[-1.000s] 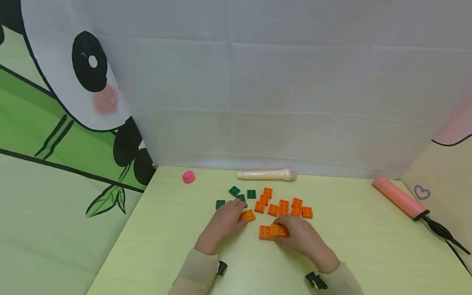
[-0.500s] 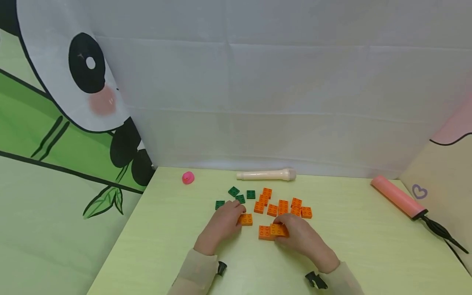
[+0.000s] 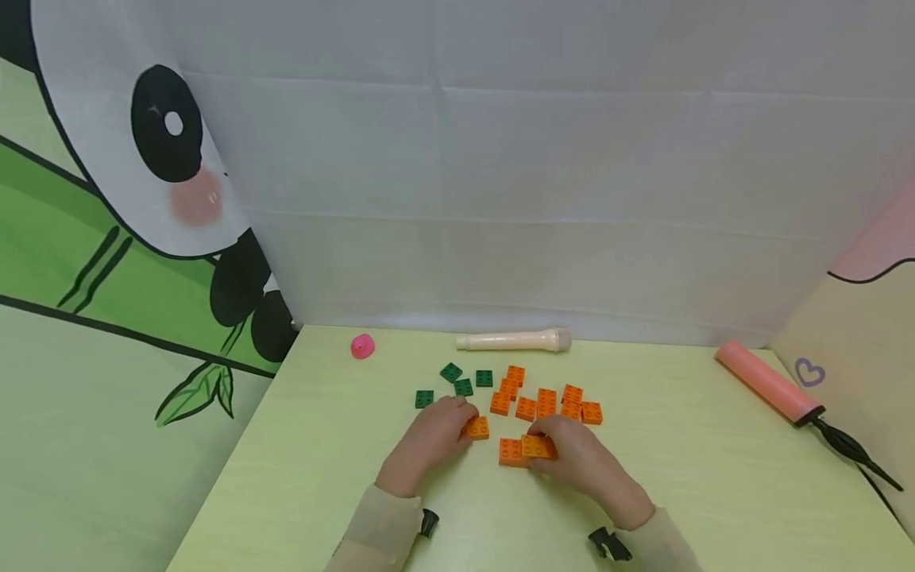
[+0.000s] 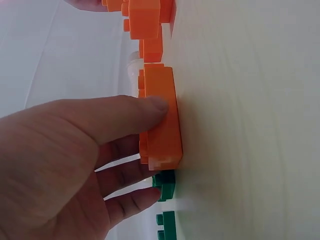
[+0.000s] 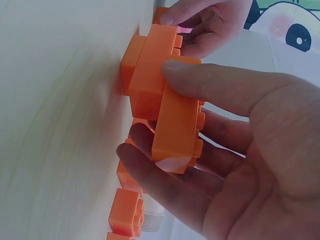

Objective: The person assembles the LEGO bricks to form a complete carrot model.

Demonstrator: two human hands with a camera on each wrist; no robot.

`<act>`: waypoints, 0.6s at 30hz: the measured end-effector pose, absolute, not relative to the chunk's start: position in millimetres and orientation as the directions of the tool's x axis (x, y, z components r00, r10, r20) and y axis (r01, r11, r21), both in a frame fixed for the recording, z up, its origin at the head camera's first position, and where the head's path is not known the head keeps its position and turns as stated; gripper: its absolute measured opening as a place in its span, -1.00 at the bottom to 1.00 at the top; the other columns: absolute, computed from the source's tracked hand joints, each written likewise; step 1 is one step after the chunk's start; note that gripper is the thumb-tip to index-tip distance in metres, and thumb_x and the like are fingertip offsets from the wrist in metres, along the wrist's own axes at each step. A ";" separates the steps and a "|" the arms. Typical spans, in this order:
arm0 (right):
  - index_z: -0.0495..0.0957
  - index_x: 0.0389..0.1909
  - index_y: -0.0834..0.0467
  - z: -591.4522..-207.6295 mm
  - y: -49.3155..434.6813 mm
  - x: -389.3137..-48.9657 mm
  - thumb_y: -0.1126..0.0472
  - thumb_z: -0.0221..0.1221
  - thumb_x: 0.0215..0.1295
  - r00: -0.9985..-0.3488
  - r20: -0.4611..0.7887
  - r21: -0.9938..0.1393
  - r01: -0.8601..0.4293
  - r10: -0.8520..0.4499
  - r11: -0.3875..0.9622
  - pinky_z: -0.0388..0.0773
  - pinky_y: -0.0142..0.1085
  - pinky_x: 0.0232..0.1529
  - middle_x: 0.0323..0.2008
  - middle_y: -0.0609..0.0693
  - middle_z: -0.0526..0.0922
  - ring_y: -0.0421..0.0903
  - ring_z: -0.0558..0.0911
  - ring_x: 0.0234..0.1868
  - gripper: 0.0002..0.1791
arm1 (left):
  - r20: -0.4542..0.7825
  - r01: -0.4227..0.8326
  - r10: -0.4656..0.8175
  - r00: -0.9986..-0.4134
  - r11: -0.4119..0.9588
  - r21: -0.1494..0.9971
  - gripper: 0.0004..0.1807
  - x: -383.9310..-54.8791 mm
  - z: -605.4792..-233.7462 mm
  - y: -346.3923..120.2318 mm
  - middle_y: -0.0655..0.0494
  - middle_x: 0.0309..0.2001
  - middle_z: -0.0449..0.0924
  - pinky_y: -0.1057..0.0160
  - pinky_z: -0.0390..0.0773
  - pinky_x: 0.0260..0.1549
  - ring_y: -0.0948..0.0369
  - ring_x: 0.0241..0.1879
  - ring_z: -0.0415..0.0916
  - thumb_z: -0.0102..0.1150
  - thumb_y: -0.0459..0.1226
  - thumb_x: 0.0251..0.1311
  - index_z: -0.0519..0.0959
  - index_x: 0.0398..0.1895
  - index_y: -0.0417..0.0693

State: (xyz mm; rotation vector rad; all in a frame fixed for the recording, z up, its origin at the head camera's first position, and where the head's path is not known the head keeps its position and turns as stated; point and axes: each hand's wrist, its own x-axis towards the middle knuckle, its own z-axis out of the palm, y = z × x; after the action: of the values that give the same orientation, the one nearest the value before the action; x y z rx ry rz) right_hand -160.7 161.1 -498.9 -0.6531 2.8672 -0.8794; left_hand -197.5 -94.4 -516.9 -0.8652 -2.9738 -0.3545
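My left hand (image 3: 432, 441) pinches an orange toy brick (image 4: 162, 125) between thumb and fingers, low at the tabletop. To its right, my right hand (image 3: 582, 465) grips the top orange brick (image 5: 176, 132) of a small stepped stack. Beneath that brick, other orange bricks (image 5: 155, 60) overlap in the right wrist view, and their left end (image 3: 510, 452) shows in the head view. Several green bricks (image 3: 425, 399) lie just beyond my left hand. More loose orange bricks (image 3: 525, 408) are spread past my right hand.
A pale toy microphone (image 3: 511, 341) lies along the table's back edge, with a small pink object (image 3: 362, 345) to its left. On the right rests a salmon-pink cylinder (image 3: 768, 381) with a black twisted end. A whitish cloth (image 3: 500, 175) hangs behind the table.
The orange brick in my left hand has turned from a slant to nearly square with the table. My right hand keeps its hold on the stack, almost still.
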 end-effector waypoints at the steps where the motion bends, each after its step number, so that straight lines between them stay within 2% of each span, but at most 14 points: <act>1: 0.70 -0.10 0.17 -499.1 161.1 -160.6 0.24 0.57 0.11 -0.907 0.055 -0.553 -0.376 -0.417 0.744 0.62 -0.04 -0.02 -0.11 -0.02 0.72 -0.07 0.62 -0.14 -0.65 | 0.088 0.534 0.528 -0.845 0.819 0.211 -0.74 -197.3 -516.8 -94.1 0.13 -0.14 0.62 0.17 0.59 -0.03 0.13 -0.17 0.52 0.47 -0.28 0.26 0.68 -0.03 -0.10; 9: 0.70 -0.09 0.16 -501.2 160.8 -161.0 0.22 0.56 0.12 -0.911 0.048 -0.558 -0.364 -0.409 0.746 0.61 -0.02 0.02 -0.09 -0.01 0.72 -0.04 0.63 -0.10 -0.65 | 0.093 0.530 0.530 -0.843 0.787 0.316 -0.74 -197.3 -511.6 -90.0 0.20 -0.20 0.50 0.22 0.59 -0.09 0.21 -0.25 0.45 0.40 -0.31 0.29 0.64 0.01 -0.08; 18: 0.70 -0.10 0.15 -500.7 160.8 -161.0 0.22 0.56 0.13 -0.911 0.051 -0.552 -0.368 -0.410 0.749 0.61 -0.05 -0.01 -0.12 -0.04 0.71 -0.08 0.61 -0.14 -0.66 | 0.120 0.565 0.582 -0.804 0.688 0.456 -0.68 -194.6 -505.9 -85.4 0.21 -0.03 0.55 0.26 0.58 -0.02 0.26 -0.16 0.48 0.32 -0.27 0.30 0.58 0.10 -0.03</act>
State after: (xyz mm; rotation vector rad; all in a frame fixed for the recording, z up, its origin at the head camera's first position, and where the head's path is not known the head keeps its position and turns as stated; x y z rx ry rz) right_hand -161.0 160.8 -500.7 -0.6394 2.8682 -0.8810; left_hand -194.6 -85.4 -505.9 -0.9918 -2.9175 -0.7691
